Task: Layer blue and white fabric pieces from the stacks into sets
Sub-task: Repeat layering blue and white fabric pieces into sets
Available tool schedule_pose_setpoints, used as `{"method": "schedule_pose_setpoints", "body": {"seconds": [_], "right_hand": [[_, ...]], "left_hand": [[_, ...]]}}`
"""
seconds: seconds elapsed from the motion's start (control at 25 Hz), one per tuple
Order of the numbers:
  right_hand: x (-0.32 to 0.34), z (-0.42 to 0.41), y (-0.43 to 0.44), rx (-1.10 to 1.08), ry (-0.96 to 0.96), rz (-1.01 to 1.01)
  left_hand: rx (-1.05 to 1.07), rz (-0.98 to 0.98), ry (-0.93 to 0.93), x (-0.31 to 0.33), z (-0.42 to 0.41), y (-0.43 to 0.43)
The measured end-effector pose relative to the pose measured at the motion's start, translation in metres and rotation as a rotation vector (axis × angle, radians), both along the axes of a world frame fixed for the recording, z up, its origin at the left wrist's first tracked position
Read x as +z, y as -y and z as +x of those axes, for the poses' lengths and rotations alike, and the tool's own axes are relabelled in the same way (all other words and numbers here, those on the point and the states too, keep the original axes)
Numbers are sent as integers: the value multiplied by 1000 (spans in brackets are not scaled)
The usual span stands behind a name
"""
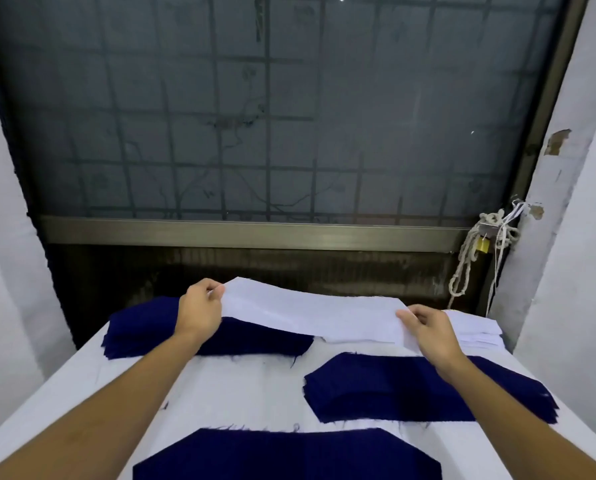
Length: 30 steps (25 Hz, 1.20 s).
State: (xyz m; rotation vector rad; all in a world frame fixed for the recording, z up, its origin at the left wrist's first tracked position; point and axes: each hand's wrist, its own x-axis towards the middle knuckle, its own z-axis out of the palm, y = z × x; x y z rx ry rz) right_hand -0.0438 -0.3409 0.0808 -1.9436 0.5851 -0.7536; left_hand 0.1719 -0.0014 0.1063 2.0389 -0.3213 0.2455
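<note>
Both of my hands hold one white fabric piece (310,315) lifted above the table. My left hand (201,306) pinches its far left corner, and my right hand (428,329) pinches its right end. The piece hangs over a stack of dark blue pieces (140,327) at the far left. At the far right lies the white stack (476,332), partly hidden behind my right hand. A second dark blue stack (386,389) sits in the middle right. A single dark blue piece (289,455) lies flat at the near edge.
The table (227,386) has a white cover with loose blue threads on it. A frosted barred window (272,109) rises behind the table, white walls close both sides, and knotted rope with a padlock (482,244) hangs at the right corner.
</note>
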Motion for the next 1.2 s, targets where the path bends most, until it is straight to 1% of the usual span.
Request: {"method": "schedule_pose_setpoints", "body": {"seconds": [0.16, 0.24, 0.32, 0.4, 0.48, 0.56, 0.64, 0.76, 0.92, 1.04, 1.2], "right_hand": [[-27, -17, -36, 55, -58, 21], [-37, -30, -50, 97, -44, 40], [-43, -44, -60, 140, -34, 43], [-50, -61, -71, 171, -69, 23], [-60, -77, -79, 166, -108, -12], [-72, -92, -83, 147, -103, -29], [-85, -103, -86, 135, -83, -29], [-105, -111, -91, 87, -103, -43], [-119, -110, -93, -10, -179, -170], [-120, -108, -94, -53, -264, -290], [-120, -106, -93, -89, -350, -425]], "left_hand": [[43, 126, 42, -35, -25, -44], [48, 164, 46, -51, -38, -60], [38, 174, 31, -63, -50, -73], [28, 156, 9, -74, -63, -86], [27, 128, -17, -86, -75, -97], [31, 128, -40, -98, -87, -106], [42, 165, -55, -109, -96, -113], [46, 243, -68, -126, -113, -123], [29, 326, -14, -147, -129, -129], [31, 315, 25, -153, -131, -128], [28, 301, 15, -156, -123, -126]]}}
